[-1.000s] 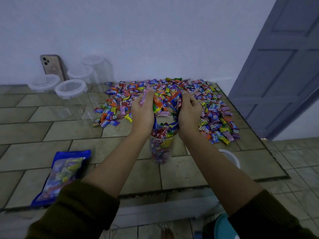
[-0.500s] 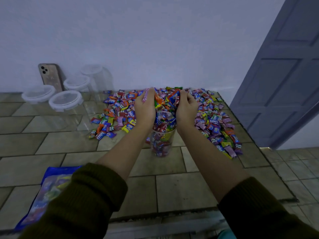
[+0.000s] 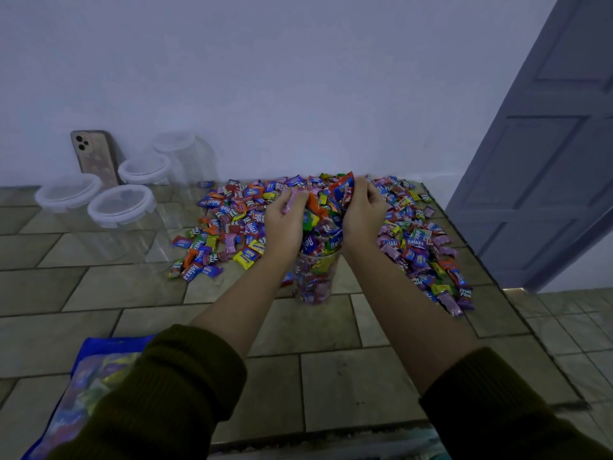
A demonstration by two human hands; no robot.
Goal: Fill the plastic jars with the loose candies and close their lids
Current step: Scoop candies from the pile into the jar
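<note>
A clear plastic jar [image 3: 313, 280] stands open on the tiled counter, filled with wrapped candies heaped above its rim. My left hand [image 3: 287, 222] and my right hand [image 3: 363, 214] hover over the jar's mouth, side by side, each with fingers curled round a bunch of candies [image 3: 326, 207] held between them. A wide pile of loose candies [image 3: 414, 240] spreads behind and to both sides of the jar. Several empty lidded jars [image 3: 121, 207] stand at the back left.
A phone [image 3: 94, 157] leans on the wall behind the empty jars. A blue candy bag [image 3: 89, 376] lies at the front left. The counter's edge [image 3: 491, 280] runs along the right, with a grey door [image 3: 544, 161] beyond it.
Both hands stayed over the jar with their candies and have drawn a little further apart. The view shifted, hiding the white lid seen earlier at the front right.
</note>
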